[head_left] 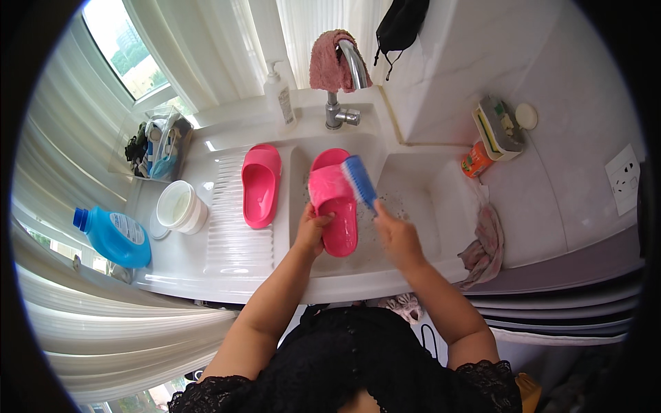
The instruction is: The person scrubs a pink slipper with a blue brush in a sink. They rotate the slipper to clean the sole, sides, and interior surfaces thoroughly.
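Note:
Over the white sink basin, my left hand (313,228) grips a bright pink slide slipper (339,230) by its left side, thumb across the insole. The slipper's toe points away from me, and its strap looks wet with whitish suds. My right hand (399,237) is closed round the handle of a blue scrubbing brush (360,182), whose bristles meet the right side of the strap. Left of the basin, a second pink slipper (261,186) lies on the ribbed washboard (234,241).
A chrome faucet (334,110) with a pink cloth over it stands behind the basin. To the left are a white tub (182,208), a blue detergent bottle (117,237) and a clear box (158,148). A pump bottle (279,100) stands behind; a rag (485,244) hangs at the right edge.

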Available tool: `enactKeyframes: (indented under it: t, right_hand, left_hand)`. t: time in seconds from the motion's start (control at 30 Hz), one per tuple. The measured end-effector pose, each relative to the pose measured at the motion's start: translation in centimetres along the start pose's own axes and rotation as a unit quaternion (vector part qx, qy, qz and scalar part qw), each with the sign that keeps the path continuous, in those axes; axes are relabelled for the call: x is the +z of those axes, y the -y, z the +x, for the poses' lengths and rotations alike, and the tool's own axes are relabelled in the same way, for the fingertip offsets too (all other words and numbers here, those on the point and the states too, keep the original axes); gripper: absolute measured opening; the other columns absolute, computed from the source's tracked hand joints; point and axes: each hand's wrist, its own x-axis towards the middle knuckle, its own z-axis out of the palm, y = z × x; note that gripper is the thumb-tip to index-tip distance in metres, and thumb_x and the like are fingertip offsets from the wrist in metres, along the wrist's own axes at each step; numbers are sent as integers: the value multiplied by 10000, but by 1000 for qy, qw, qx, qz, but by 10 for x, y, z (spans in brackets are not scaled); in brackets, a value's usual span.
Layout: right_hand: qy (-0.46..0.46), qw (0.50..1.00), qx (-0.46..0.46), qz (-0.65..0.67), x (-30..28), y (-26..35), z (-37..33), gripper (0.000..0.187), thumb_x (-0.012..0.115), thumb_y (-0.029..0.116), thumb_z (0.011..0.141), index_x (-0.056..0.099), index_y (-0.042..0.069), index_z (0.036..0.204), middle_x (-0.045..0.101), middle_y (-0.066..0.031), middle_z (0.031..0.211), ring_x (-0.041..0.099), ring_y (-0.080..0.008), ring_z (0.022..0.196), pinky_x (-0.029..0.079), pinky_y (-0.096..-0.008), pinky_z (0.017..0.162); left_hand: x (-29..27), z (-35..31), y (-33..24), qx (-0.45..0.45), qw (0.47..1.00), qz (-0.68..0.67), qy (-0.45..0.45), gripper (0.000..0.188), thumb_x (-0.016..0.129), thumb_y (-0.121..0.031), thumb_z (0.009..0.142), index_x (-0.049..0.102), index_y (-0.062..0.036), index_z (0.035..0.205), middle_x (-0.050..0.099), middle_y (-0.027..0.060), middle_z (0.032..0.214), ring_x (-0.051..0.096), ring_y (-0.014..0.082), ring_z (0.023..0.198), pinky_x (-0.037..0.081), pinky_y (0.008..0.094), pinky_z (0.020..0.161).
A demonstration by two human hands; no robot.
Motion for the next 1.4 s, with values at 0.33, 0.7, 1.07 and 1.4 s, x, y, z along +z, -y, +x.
enactKeyframes:
  t: [0.33, 0.7, 1.07, 1.4]
  right_hand:
    - [-36, 998, 46, 29, 15, -10, 32, 358, 562, 167, 906, 563, 59, 1248, 544, -248, 659, 530, -265, 492, 447, -327, 521]
    - [-48, 985, 140, 88, 28, -8, 34, 360, 554, 165, 915, 560, 38, 1252, 561, -184, 642, 494, -136, 550, 437, -319, 556]
    - [-19, 993, 101, 64, 30, -14, 34, 376, 558, 179, 903, 551, 23, 1246, 575, -279, 722, 631, -369, 660, 467, -389, 575]
    - [-25, 985, 150, 81, 29, -7, 24, 357, 534, 198, 919, 565, 40, 1237, 580, -250, 707, 645, -325, 644, 464, -365, 583]
  left_hand:
    - [6, -5, -1, -34, 998, -32, 30, 414, 548, 76, 818, 466, -61, 1200, 593, 122, 1120, 623, 257, 987, 541, 402, 852]
    - [5, -7, -3, -113, 993, -32, -5, 439, 560, 66, 818, 464, -80, 1220, 598, 116, 1098, 626, 260, 983, 539, 425, 863]
    - [0, 1, 3, -96, 995, -24, 1, 441, 558, 90, 801, 482, -63, 1208, 613, 110, 1079, 630, 254, 964, 541, 409, 849]
    - [-4, 0, 2, -150, 985, -74, 39, 392, 577, 52, 821, 493, -38, 1192, 609, 137, 1093, 643, 267, 942, 560, 404, 818]
